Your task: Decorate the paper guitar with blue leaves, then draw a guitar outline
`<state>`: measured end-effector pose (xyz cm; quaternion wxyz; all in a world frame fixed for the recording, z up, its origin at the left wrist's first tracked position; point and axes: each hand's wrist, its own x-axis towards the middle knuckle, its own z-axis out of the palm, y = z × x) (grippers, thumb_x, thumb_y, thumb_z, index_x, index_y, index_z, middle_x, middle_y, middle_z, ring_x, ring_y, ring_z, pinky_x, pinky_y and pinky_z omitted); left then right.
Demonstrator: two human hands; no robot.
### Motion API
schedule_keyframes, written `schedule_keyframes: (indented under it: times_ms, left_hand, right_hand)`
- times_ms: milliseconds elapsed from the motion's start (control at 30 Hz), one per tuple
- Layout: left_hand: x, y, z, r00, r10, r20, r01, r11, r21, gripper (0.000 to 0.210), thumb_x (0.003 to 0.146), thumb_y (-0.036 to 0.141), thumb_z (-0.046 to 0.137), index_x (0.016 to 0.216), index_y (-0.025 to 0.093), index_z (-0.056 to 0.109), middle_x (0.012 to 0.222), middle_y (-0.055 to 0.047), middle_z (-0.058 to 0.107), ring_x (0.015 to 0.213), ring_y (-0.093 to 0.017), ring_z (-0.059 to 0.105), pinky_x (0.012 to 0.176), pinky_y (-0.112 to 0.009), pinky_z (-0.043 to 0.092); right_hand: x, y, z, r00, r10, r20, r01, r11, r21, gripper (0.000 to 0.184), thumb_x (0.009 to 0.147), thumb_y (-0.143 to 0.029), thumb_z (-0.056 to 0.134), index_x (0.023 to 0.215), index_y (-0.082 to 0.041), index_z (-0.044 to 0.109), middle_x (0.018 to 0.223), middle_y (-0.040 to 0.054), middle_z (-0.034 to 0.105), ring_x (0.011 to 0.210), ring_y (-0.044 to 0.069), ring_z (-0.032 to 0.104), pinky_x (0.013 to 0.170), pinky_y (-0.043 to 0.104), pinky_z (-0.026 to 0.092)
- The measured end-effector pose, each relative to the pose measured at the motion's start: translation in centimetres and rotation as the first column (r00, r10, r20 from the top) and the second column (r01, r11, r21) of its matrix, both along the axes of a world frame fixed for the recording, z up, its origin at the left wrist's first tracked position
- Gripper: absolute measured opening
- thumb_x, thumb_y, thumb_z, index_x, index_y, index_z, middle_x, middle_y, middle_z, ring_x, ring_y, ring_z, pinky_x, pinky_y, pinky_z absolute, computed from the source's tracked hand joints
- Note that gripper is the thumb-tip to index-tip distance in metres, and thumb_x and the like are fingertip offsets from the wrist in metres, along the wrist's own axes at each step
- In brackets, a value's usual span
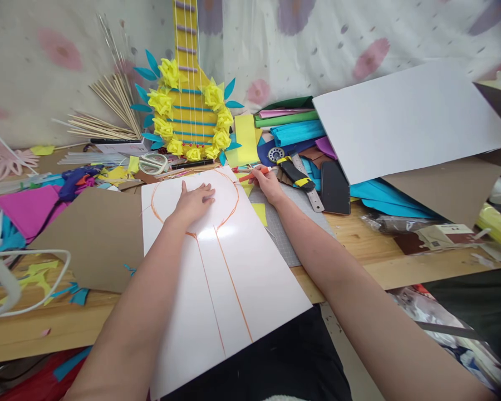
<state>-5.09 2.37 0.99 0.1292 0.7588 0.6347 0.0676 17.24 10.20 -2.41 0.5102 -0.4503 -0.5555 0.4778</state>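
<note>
A large white board [267,278] slants over the table's front edge toward my lap. Orange lines on it form a rounded outline at the far end, with two long straight lines running down toward me. Inside the outline my left hand [195,201] lies flat on the board, fingers spread. My right hand [269,185] is closed around an orange marker [250,176], whose tip is at the outline's right edge. Behind the board stands a yellow paper guitar [194,111] with yellow paper flowers, blue leaves and white strings.
Right of the board lie a yellow-black utility knife [295,174], a metal ruler [311,189], a black phone [335,187] and a grey cutting mat [288,239]. Another white board [413,122] leans at the back right. Wooden sticks [112,108], scissors [153,164] and brown cardboard [100,239] are leftward.
</note>
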Motion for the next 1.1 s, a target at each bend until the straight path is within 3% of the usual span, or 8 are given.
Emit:
schedule_keyframes:
  times_ms: [333, 733, 900, 1100]
  left_hand:
    - [-0.1, 0.1, 0.0, 1.0, -0.006, 0.019, 0.006, 1.0, 0.004, 0.04, 0.089, 0.029, 0.04, 0.126, 0.031, 0.055, 0.144, 0.0, 0.041, 0.136, -0.018, 0.034, 0.114, -0.053, -0.008]
    - [0.1, -0.1, 0.2, 1.0, -0.004, 0.015, 0.004, 1.0, -0.001, 0.041, 0.089, 0.027, 0.039, 0.127, 0.03, 0.055, 0.143, 0.0, 0.041, 0.135, -0.02, 0.035, 0.114, -0.053, -0.007]
    - [0.1, -0.1, 0.3, 1.0, -0.001, 0.017, 0.001, 1.0, -0.008, 0.041, 0.089, 0.027, 0.039, 0.128, 0.029, 0.054, 0.144, -0.001, 0.04, 0.136, -0.019, 0.033, 0.115, -0.052, -0.007]
    - [0.0, -0.1, 0.2, 1.0, -0.002, 0.027, 0.002, 1.0, -0.005, 0.041, 0.089, 0.028, 0.039, 0.127, 0.031, 0.055, 0.143, 0.0, 0.041, 0.136, -0.019, 0.034, 0.114, -0.053, -0.008]
  right_hand:
    - [0.2, 0.2, -0.2, 0.999, -0.047, 0.013, 0.047, 0.999, -0.023, 0.016, 0.076, -0.031, 0.049, 0.065, -0.02, 0.044, 0.05, -0.0045, 0.052, 0.049, 0.008, 0.044, 0.051, 0.022, 0.032]
    - [0.4, -0.1, -0.1, 0.998, -0.061, 0.018, 0.061, 0.998, -0.03, 0.017, 0.073, -0.032, 0.05, 0.063, -0.02, 0.044, 0.048, -0.0044, 0.049, 0.049, 0.009, 0.045, 0.051, 0.022, 0.034]
    - [0.4, -0.9, 0.4, 0.999, -0.012, 0.053, 0.014, 0.999, -0.034, 0.022, 0.074, -0.033, 0.051, 0.058, -0.02, 0.043, 0.042, -0.0041, 0.046, 0.043, 0.009, 0.041, 0.047, 0.022, 0.032]
    - [0.3, -2.2, 0.8, 0.998, -0.049, -0.028, 0.047, 0.997, -0.065, 0.025, 0.073, -0.038, 0.055, 0.058, -0.021, 0.044, 0.045, -0.0034, 0.048, 0.045, 0.009, 0.043, 0.047, 0.022, 0.035]
